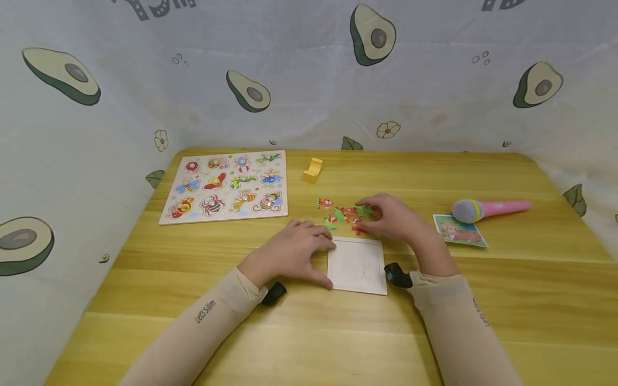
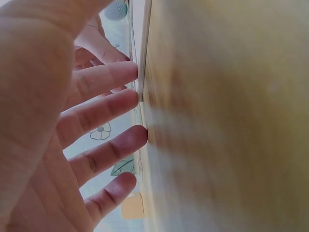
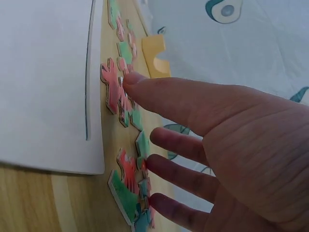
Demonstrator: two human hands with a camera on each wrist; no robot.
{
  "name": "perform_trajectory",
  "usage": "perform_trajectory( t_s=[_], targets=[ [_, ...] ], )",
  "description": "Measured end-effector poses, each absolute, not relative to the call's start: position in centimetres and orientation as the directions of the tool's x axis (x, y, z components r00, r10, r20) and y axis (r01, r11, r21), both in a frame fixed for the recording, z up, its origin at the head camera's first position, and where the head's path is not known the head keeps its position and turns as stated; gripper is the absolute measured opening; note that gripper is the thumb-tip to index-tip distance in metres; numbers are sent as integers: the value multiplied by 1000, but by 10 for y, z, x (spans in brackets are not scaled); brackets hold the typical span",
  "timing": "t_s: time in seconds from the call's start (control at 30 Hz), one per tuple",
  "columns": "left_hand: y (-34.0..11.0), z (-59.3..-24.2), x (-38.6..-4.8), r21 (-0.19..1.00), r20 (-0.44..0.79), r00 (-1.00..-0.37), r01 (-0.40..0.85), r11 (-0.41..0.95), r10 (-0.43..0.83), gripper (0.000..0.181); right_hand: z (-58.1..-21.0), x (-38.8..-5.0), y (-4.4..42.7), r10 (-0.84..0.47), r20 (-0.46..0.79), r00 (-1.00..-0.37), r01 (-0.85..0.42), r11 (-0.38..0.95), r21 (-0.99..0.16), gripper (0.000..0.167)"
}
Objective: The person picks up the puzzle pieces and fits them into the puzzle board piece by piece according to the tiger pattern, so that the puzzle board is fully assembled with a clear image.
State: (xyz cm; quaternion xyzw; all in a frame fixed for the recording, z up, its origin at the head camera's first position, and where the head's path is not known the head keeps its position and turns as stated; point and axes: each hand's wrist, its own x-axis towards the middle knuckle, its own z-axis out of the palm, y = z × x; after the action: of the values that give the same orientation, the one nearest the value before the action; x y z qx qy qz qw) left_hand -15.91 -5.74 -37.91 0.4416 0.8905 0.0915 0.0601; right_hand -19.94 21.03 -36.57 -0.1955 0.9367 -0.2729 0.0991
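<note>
A square, pale puzzle tray (image 1: 357,266) with a thin raised border lies flat before the person. My left hand (image 1: 295,253) is at its left side, fingers spread and fairly straight; in the left wrist view two fingertips (image 2: 129,70) touch the tray's edge. Just beyond the tray, loose red and green jigsaw pieces (image 1: 344,214) lie in a cluster. Over the right part of that cluster, my right hand (image 1: 395,219) rests with thumb and fingers apart. The right wrist view shows its thumb against a red piece (image 3: 112,87) and its other fingertips by several green and red pieces.
At the back left lies a wooden insect puzzle board (image 1: 227,187). A small yellow curved block (image 1: 313,170) stands behind the pieces. On the right, a pink toy microphone (image 1: 502,208) lies with its head over a picture card (image 1: 461,233). A printed curtain (image 1: 309,48) hangs behind the table.
</note>
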Motion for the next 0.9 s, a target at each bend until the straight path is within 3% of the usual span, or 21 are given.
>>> perform_trajectory(
  t_s=[0.53,0.9],
  targets=[
    [-58,-380,-160,224,-32,-608,769,598,794,80,-373,-201,205,-374,-38,-927,-308,814,-492,34],
    [-58,-381,-160,221,-30,-607,771,598,794,81,-382,-204,203,-367,-5,-930,-334,852,-404,31]
  ],
)
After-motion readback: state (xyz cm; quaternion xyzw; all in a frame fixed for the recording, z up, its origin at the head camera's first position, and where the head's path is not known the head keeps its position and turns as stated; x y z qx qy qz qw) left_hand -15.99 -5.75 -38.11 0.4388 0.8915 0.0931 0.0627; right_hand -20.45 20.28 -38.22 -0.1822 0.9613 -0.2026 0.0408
